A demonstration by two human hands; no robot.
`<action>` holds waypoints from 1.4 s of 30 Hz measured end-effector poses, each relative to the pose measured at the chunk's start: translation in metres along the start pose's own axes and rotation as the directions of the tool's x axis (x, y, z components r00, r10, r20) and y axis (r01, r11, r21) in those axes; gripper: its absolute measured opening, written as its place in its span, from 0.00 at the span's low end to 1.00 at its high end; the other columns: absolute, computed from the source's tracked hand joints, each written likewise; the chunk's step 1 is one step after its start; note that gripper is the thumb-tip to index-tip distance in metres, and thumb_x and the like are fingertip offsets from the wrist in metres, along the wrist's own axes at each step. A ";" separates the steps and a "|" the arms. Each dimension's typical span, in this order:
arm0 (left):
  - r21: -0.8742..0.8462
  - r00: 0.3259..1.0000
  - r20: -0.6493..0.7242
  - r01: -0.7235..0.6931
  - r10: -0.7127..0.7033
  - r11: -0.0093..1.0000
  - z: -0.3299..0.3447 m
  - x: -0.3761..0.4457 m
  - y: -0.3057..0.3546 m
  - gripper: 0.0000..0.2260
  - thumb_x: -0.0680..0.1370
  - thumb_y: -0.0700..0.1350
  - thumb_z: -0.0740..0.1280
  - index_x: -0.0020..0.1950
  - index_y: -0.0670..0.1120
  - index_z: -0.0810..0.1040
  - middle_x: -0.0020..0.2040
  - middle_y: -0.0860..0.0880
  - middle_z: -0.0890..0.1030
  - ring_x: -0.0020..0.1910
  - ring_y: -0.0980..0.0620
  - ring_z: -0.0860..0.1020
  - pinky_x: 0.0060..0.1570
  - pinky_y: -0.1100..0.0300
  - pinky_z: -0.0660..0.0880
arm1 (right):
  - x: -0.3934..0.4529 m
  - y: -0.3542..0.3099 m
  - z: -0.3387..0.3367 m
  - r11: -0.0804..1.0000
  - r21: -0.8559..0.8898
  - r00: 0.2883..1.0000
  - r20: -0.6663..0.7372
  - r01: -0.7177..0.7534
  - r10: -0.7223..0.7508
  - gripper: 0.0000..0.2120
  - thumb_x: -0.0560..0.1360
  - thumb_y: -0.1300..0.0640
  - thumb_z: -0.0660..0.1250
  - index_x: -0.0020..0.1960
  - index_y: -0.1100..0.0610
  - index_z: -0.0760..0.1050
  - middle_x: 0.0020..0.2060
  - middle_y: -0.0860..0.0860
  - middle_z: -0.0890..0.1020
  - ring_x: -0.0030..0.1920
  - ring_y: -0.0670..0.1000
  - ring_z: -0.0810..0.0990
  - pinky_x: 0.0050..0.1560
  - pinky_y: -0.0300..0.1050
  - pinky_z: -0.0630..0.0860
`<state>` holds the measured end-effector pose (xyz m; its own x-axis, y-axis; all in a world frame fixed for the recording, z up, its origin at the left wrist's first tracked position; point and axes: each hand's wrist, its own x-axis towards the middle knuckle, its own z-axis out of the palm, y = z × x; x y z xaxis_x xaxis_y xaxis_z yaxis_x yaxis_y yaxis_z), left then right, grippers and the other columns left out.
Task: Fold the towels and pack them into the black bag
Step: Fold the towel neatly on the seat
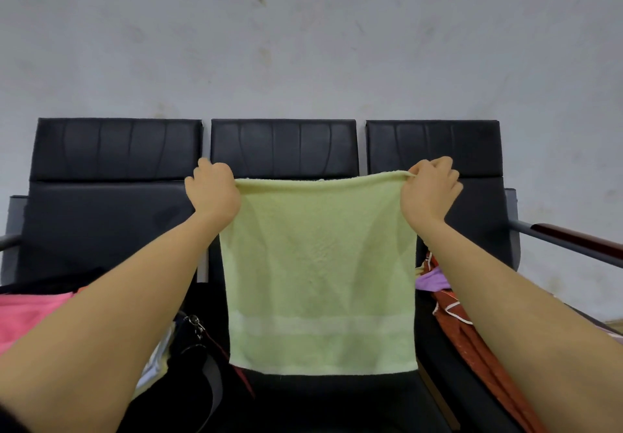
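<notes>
- Two bare forearms fill the lower corners of the view and reach forward and up, so the cloth hangs free in front of the person rather than bunched on the seat.
- Gripping the top left corner of the pale green towel (318, 274), the left hand (213, 190) has its fingers curled around the edge; the fingertips themselves are hidden behind the hand.
- At the top right corner, the right hand (429, 190) pinches the hem between thumb and curled fingers, with a small roll of fabric showing at the pinch.
- Held apart like this, the hands pull the top edge nearly straight, which lets the towel drop flat and square; the paler band near its bottom edge runs level. This looks like the set-up for a first fold, not yet made.
- Below and left of the towel lies a dark mass with a strap and metal clip, probably the black bag (194, 365), close at hand for packing; whether it is open cannot be told.
- Pink cloth (23, 314) rests at the left, and orange-red (472, 341) and purple (433, 281) fabrics wait on the right seat of the black bench (114, 169), likely more items to fold.
</notes>
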<state>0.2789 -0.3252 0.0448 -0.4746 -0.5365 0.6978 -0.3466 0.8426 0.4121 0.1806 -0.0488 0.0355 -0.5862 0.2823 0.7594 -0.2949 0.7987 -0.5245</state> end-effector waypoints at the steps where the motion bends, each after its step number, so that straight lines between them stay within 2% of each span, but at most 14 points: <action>1: 0.019 1.000 -0.020 -0.021 0.021 1.000 -0.001 0.001 0.001 0.07 0.73 0.30 0.60 0.38 0.40 0.70 0.47 0.42 0.69 0.42 0.45 0.67 0.48 0.55 0.64 | 0.000 0.001 0.000 0.999 -0.026 0.999 -0.020 0.027 -0.028 0.11 0.75 0.69 0.59 0.51 0.59 0.76 0.54 0.56 0.72 0.53 0.57 0.69 0.56 0.49 0.63; 5: 0.059 0.997 -0.005 -0.073 0.074 0.996 -0.004 0.001 0.000 0.15 0.71 0.27 0.58 0.31 0.44 0.62 0.31 0.47 0.66 0.30 0.49 0.63 0.42 0.56 0.61 | -0.001 0.006 -0.003 0.995 -0.060 0.996 -0.029 0.081 -0.083 0.11 0.74 0.71 0.57 0.50 0.61 0.74 0.51 0.57 0.74 0.51 0.57 0.70 0.53 0.49 0.63; 10: 0.056 0.997 0.026 -0.067 0.066 0.996 -0.001 -0.003 -0.003 0.15 0.69 0.27 0.59 0.30 0.44 0.62 0.29 0.47 0.66 0.27 0.49 0.63 0.42 0.54 0.64 | -0.005 0.006 -0.011 0.993 0.115 0.998 0.056 0.022 -0.028 0.11 0.74 0.73 0.55 0.50 0.63 0.73 0.51 0.59 0.74 0.44 0.55 0.70 0.52 0.52 0.70; 13: 0.033 0.998 0.042 -0.038 0.037 0.999 0.003 -0.007 -0.005 0.13 0.70 0.29 0.60 0.33 0.44 0.63 0.29 0.47 0.66 0.27 0.50 0.62 0.36 0.56 0.62 | -0.009 0.007 -0.011 0.984 0.177 0.993 0.115 -0.034 0.014 0.10 0.75 0.72 0.55 0.52 0.63 0.71 0.51 0.58 0.73 0.43 0.55 0.71 0.44 0.51 0.71; 16: 0.022 0.998 0.063 -0.031 0.030 0.999 0.007 -0.013 -0.006 0.06 0.74 0.30 0.58 0.46 0.40 0.66 0.31 0.46 0.66 0.28 0.49 0.64 0.30 0.57 0.60 | -0.013 0.009 -0.006 0.979 0.183 0.980 0.193 -0.090 0.054 0.10 0.76 0.70 0.55 0.54 0.63 0.68 0.50 0.58 0.75 0.41 0.55 0.72 0.40 0.50 0.69; 20: 0.018 0.992 0.128 0.013 -0.015 1.000 0.014 -0.020 -0.010 0.13 0.77 0.33 0.55 0.62 0.37 0.64 0.46 0.39 0.74 0.38 0.43 0.70 0.36 0.52 0.67 | -0.018 0.017 0.001 0.983 0.138 0.958 0.274 -0.124 0.082 0.13 0.77 0.67 0.53 0.59 0.61 0.70 0.51 0.58 0.76 0.45 0.57 0.75 0.45 0.50 0.71; 23: -0.032 0.991 0.131 0.032 -0.028 0.999 0.023 -0.023 -0.012 0.14 0.77 0.33 0.54 0.62 0.40 0.68 0.50 0.38 0.75 0.41 0.42 0.71 0.40 0.51 0.70 | -0.020 0.020 0.007 0.980 0.114 0.950 0.289 -0.162 0.123 0.17 0.78 0.64 0.51 0.63 0.58 0.71 0.55 0.59 0.76 0.50 0.60 0.76 0.52 0.54 0.73; 25: -0.152 0.983 0.175 0.090 -0.063 0.984 0.032 -0.022 -0.013 0.16 0.76 0.33 0.54 0.59 0.43 0.72 0.49 0.41 0.76 0.43 0.41 0.74 0.43 0.50 0.74 | -0.021 0.021 0.013 0.959 0.175 0.938 0.305 -0.223 0.163 0.17 0.79 0.64 0.51 0.63 0.58 0.72 0.57 0.59 0.76 0.51 0.59 0.75 0.50 0.53 0.71; 28: -0.433 0.947 0.298 0.249 -0.123 0.866 0.047 -0.021 -0.013 0.20 0.75 0.33 0.52 0.63 0.46 0.74 0.49 0.40 0.80 0.39 0.46 0.80 0.39 0.54 0.77 | -0.022 0.026 0.027 0.898 0.290 0.912 0.344 -0.331 0.225 0.18 0.78 0.65 0.50 0.61 0.58 0.74 0.53 0.58 0.78 0.50 0.59 0.77 0.46 0.51 0.73; 30: -0.540 0.910 0.370 0.377 -0.190 0.753 0.059 -0.024 -0.011 0.22 0.77 0.33 0.49 0.64 0.47 0.73 0.50 0.39 0.81 0.31 0.51 0.78 0.26 0.62 0.73 | -0.023 0.029 0.038 0.816 0.372 0.864 0.421 -0.443 0.277 0.18 0.78 0.65 0.49 0.58 0.55 0.74 0.41 0.59 0.82 0.36 0.54 0.79 0.39 0.48 0.78; 32: -0.573 0.866 0.428 0.482 -0.260 0.663 0.073 -0.029 -0.010 0.22 0.78 0.34 0.47 0.64 0.47 0.72 0.51 0.39 0.80 0.28 0.51 0.76 0.19 0.66 0.69 | -0.025 0.033 0.049 0.711 0.409 0.787 0.519 -0.572 0.334 0.16 0.79 0.64 0.49 0.57 0.52 0.72 0.33 0.57 0.81 0.28 0.53 0.78 0.25 0.40 0.73; 34: -0.577 0.823 0.482 0.556 -0.301 0.598 0.089 -0.030 -0.012 0.21 0.78 0.35 0.46 0.63 0.49 0.72 0.49 0.39 0.81 0.29 0.49 0.78 0.25 0.63 0.71 | -0.025 0.038 0.060 0.634 0.428 0.738 0.566 -0.644 0.368 0.15 0.80 0.63 0.49 0.57 0.51 0.72 0.35 0.59 0.82 0.29 0.54 0.80 0.17 0.33 0.65; 38: -0.611 0.753 0.582 0.654 -0.307 0.446 0.113 -0.022 -0.010 0.19 0.79 0.39 0.48 0.64 0.52 0.71 0.56 0.42 0.79 0.42 0.43 0.80 0.42 0.55 0.73 | -0.021 0.042 0.081 0.530 0.469 0.692 0.614 -0.707 0.380 0.15 0.80 0.63 0.52 0.57 0.52 0.75 0.44 0.60 0.83 0.36 0.54 0.83 0.25 0.37 0.71; 42: -0.653 0.772 0.575 0.633 -0.272 0.416 0.124 -0.005 -0.002 0.18 0.81 0.43 0.48 0.66 0.57 0.68 0.61 0.48 0.75 0.56 0.44 0.75 0.51 0.49 0.69 | -0.008 0.033 0.098 0.472 0.553 0.722 0.599 -0.686 0.348 0.14 0.78 0.61 0.55 0.47 0.47 0.76 0.49 0.54 0.81 0.49 0.54 0.81 0.45 0.48 0.77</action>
<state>0.1814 -0.3304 -0.0320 -0.7371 -0.6698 0.0902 0.0842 0.0414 0.9956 0.1015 -0.0766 -0.0258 -0.9772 0.1636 0.1350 -0.1541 -0.1103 -0.9819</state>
